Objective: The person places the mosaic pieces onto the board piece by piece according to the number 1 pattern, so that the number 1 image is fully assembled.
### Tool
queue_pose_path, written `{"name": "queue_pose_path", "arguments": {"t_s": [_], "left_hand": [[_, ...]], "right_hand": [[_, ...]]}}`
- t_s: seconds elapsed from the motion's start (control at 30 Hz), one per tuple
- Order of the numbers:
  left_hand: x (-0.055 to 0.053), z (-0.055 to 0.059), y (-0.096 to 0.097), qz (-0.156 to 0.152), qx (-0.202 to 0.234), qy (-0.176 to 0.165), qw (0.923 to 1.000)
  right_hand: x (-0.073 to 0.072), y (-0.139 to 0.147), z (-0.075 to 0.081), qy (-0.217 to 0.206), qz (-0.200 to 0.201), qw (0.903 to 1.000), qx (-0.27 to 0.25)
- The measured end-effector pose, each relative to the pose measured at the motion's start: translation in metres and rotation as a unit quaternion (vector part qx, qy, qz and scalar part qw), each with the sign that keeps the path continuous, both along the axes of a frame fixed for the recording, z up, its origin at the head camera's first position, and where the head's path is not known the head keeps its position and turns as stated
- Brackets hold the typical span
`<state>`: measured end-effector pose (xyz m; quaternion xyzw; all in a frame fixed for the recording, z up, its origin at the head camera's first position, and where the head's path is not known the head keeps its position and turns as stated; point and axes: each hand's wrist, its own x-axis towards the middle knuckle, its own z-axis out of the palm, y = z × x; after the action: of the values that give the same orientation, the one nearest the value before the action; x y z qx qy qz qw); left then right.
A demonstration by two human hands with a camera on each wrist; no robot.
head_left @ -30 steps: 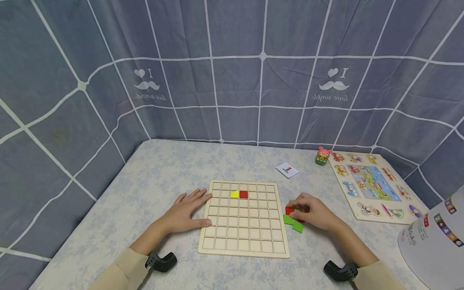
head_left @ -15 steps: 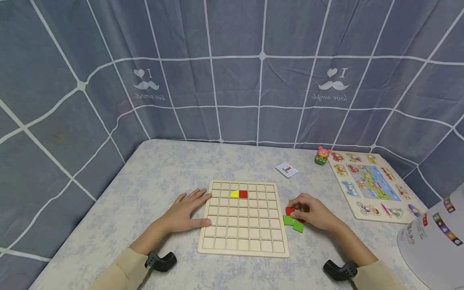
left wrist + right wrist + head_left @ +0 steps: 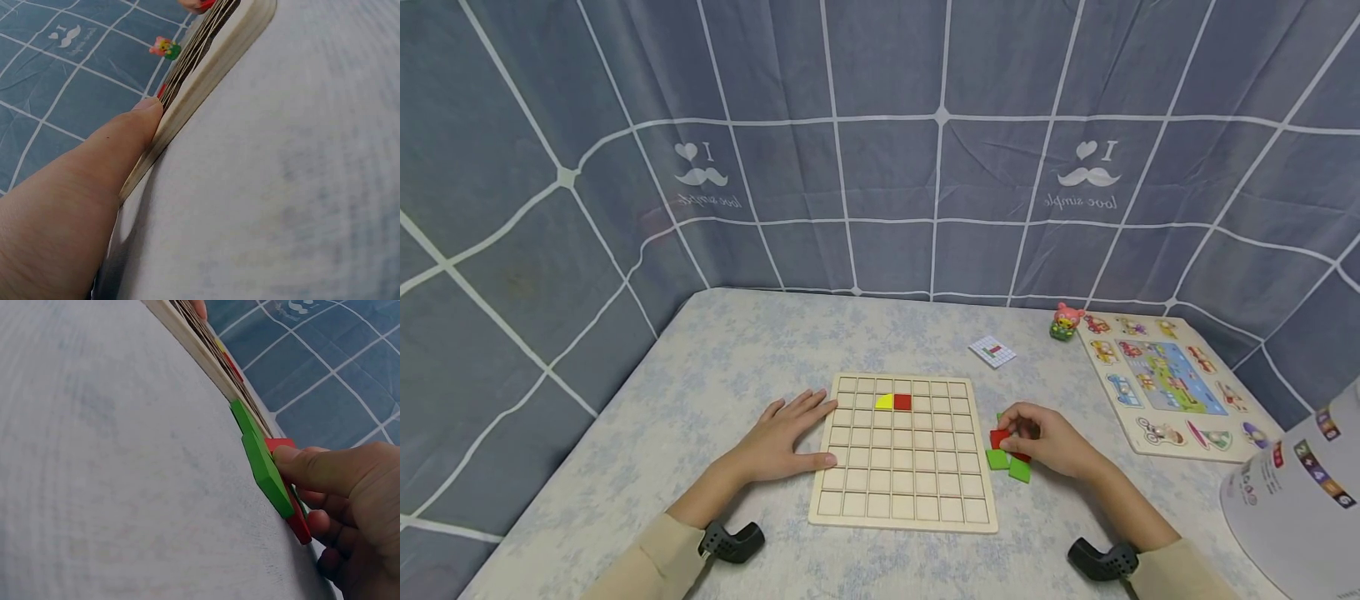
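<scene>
A wooden grid board [image 3: 906,467] lies flat in front of me. In its upper rows sit a yellow quarter-round tile [image 3: 886,402] and, beside it, a red square tile [image 3: 902,402]. My left hand [image 3: 782,442] rests spread at the board's left edge; in the left wrist view the thumb [image 3: 134,128] touches the rim. Right of the board, my right hand [image 3: 1048,437] pinches a red tile [image 3: 997,438] between thumb and fingers. Green tiles [image 3: 997,459] lie just in front of it, close to the board, and another red tile [image 3: 301,528] is partly hidden beneath the fingers.
Behind the board lies a small pattern card [image 3: 992,352]. A pink and green figurine [image 3: 1065,322] stands by a wooden picture puzzle [image 3: 1180,387] at the right. A large white bucket-like container [image 3: 1296,500] takes up the right front. A grey curtain [image 3: 880,167] hangs behind the table.
The red tile at my right fingertips has turned slightly, and the green tiles have shifted a little towards the front right. My left hand and the board stay in place.
</scene>
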<state>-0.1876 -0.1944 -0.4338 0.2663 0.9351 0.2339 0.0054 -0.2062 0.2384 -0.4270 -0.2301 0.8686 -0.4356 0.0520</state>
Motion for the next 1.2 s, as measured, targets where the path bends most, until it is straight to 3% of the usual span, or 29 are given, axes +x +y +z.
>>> {"name": "queue_pose_path", "arguments": {"t_s": [0.67, 1.2], "left_hand": [[0.0004, -0.0002, -0.0008, 0.001, -0.001, -0.003, 1.0000], [-0.0002, -0.0011, -0.0016, -0.004, 0.003, -0.005, 1.0000]], "right_hand": [[-0.0033, 0.0008, 0.0032, -0.051, 0.005, 0.9974, -0.051], [-0.0038, -0.0084, 0.0058, -0.040, 0.012, 0.9969, -0.066]]}}
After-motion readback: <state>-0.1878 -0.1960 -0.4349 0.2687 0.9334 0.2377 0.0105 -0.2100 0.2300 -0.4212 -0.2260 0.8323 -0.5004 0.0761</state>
